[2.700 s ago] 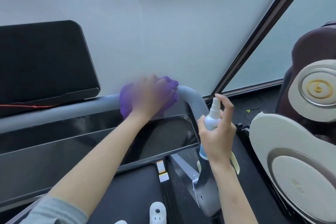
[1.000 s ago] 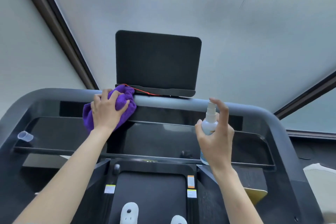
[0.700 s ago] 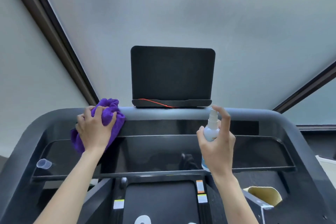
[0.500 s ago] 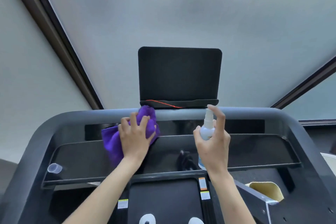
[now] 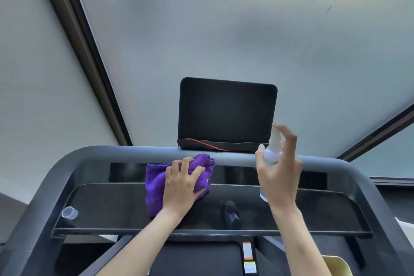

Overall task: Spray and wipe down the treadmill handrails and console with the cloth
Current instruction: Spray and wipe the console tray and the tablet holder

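My left hand (image 5: 182, 184) grips a bunched purple cloth (image 5: 156, 182) and presses it against the glossy black console panel (image 5: 313, 208), just below the grey front handrail (image 5: 134, 154). My right hand (image 5: 279, 172) holds a small white spray bottle (image 5: 273, 149) upright, index finger on its nozzle, in front of the rail to the right of the cloth. The bottle's lower part is hidden behind my palm. A black screen (image 5: 227, 112) stands on the rail behind both hands.
A red cord (image 5: 206, 144) runs along the screen's base ledge. A small clear cap (image 5: 70, 212) lies at the console's left end. A dark object (image 5: 230, 210) shows in the console glass. The treadmill belt (image 5: 195, 260) is below, a yellow container (image 5: 336, 264) at lower right. Frosted window panes fill the background.
My left hand slid the cloth leftward along the rail, then back to the middle and down onto the console. The right hand keeps the bottle raised.
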A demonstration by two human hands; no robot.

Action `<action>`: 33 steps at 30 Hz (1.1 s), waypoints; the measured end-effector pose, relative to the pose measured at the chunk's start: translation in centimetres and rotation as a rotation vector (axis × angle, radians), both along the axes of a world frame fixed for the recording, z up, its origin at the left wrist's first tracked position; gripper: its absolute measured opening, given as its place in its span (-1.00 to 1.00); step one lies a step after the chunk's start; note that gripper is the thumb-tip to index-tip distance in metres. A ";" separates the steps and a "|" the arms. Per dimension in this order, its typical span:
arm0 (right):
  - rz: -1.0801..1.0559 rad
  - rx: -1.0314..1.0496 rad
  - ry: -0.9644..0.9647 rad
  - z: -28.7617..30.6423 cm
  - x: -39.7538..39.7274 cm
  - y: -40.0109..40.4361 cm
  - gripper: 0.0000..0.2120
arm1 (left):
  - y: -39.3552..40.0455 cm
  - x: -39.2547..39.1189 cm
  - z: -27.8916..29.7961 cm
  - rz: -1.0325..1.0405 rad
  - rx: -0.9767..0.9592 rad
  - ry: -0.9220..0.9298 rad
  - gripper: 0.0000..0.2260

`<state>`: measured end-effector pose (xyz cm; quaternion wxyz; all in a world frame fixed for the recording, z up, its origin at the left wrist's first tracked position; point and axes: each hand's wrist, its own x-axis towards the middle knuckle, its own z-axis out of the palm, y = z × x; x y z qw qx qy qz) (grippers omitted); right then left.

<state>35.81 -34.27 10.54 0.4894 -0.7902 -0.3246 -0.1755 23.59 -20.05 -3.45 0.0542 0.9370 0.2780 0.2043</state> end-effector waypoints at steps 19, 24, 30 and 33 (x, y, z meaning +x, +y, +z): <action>-0.112 0.093 0.081 0.0 4.5 -1.2 -0.53 | -0.3 0.2 -0.9 0.039 0.069 -0.039 -0.45; -0.091 0.055 0.076 -0.1 4.5 -1.7 -0.49 | -0.3 0.2 -1.3 0.037 0.087 -0.075 -0.49; -0.034 0.008 0.119 -1.0 3.9 -1.8 -0.44 | 0.3 1.1 1.5 0.184 0.015 -0.443 -0.68; -0.012 -0.019 0.132 -1.4 4.1 -1.6 -0.44 | 2.3 4.6 5.6 0.301 0.044 -0.656 -0.69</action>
